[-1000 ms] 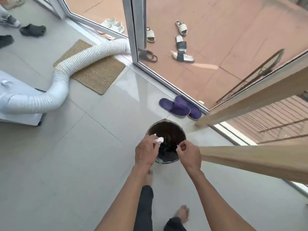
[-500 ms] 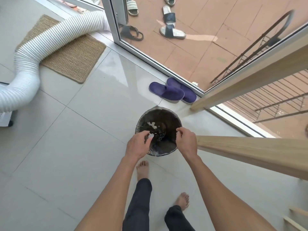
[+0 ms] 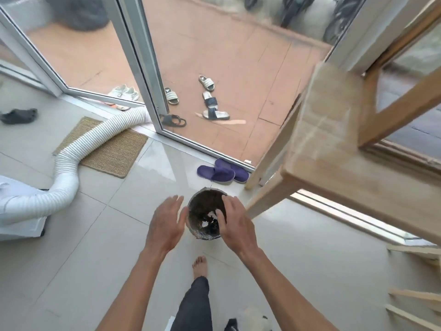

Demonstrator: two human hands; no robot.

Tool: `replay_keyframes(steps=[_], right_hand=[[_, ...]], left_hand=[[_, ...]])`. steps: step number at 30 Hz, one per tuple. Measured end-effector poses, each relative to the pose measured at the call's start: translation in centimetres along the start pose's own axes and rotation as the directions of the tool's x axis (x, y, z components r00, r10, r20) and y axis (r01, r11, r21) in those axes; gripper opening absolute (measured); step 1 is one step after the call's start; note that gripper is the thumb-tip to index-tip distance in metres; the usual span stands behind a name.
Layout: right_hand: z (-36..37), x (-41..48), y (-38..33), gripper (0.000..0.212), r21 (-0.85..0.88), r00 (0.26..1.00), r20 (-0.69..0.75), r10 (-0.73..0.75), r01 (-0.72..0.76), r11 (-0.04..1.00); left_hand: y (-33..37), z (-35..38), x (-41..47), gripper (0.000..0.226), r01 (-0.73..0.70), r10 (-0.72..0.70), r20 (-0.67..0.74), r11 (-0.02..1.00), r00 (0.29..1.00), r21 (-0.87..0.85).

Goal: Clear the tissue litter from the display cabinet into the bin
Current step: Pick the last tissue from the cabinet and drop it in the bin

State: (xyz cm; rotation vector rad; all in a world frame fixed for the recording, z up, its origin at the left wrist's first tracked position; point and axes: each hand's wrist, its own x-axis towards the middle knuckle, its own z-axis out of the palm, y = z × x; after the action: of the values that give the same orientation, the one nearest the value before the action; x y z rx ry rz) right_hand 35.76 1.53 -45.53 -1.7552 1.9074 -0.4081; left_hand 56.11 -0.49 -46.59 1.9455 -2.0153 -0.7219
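Both hands are released, fingers spread: left hand at 9 o'clock of the bin, right hand over its 3 o'clock rim; white tissue lies inside.

The right hand covers the right part of the bin, hiding that rim and some of the white scraps inside, which are too small to identify. The wooden frame at right is blurred and cut by the edge. Dark shapes along the top are blurred.
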Motion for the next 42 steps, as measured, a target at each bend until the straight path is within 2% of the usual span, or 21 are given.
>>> replay_keyframes(steps=[3,6,10,15,20,24,29,33,42], right_hand=[[-3.9,-4.3,-1.3,0.049,-0.002,0.985,-0.118,-0.124,0.125,0.992],[-9.0,-8.7,-1.1,0.049,-0.011,0.934,-0.309,-0.179,0.185,0.983],[-16.9,-12.6,1.6,0.046,0.006,0.821,-0.547,-0.16,0.195,0.981],[-23.8,-14.0,7.3,0.042,0.036,0.709,-0.706,-0.008,0.046,0.998],[-27.2,-12.8,12.0,0.043,0.049,0.624,-0.775,0.101,-0.099,0.994],[-28.9,-9.6,14.1,0.036,0.089,0.591,-0.787,0.177,-0.175,0.981],[-31.0,-5.3,15.4,0.034,0.154,0.562,-0.775,0.289,-0.275,0.949],[-32.2,-2.8,16.5,0.03,0.131,0.537,-0.789,0.298,-0.326,0.936],[-32.1,-1.4,16.8,0.016,0.181,0.48,-0.807,0.344,-0.353,0.918]], left_hand=[[2.8,-4.2,-2.1,0.058,-0.117,0.127,-0.111,0.989,0.986,0.091],[6.9,-7.0,-4.4,0.057,-0.236,0.259,-0.178,0.961,0.949,0.141],[14.5,-8.6,-4.8,0.053,-0.375,0.39,-0.269,0.921,0.881,0.105],[25.5,-7.4,-3.2,0.052,-0.544,0.508,-0.298,0.837,0.808,-0.047],[33.8,-4.5,-0.5,0.05,-0.644,0.606,-0.248,0.757,0.756,-0.112],[38.5,-2.0,2.6,0.055,-0.679,0.645,-0.216,0.712,0.733,-0.181],[42.7,0.1,5.2,0.069,-0.699,0.635,-0.293,0.636,0.715,-0.327],[44.5,1.7,7.0,0.079,-0.655,0.563,-0.335,0.628,0.755,-0.419],[45.3,3.3,8.5,0.057,-0.657,0.498,-0.429,0.563,0.754,-0.502]])
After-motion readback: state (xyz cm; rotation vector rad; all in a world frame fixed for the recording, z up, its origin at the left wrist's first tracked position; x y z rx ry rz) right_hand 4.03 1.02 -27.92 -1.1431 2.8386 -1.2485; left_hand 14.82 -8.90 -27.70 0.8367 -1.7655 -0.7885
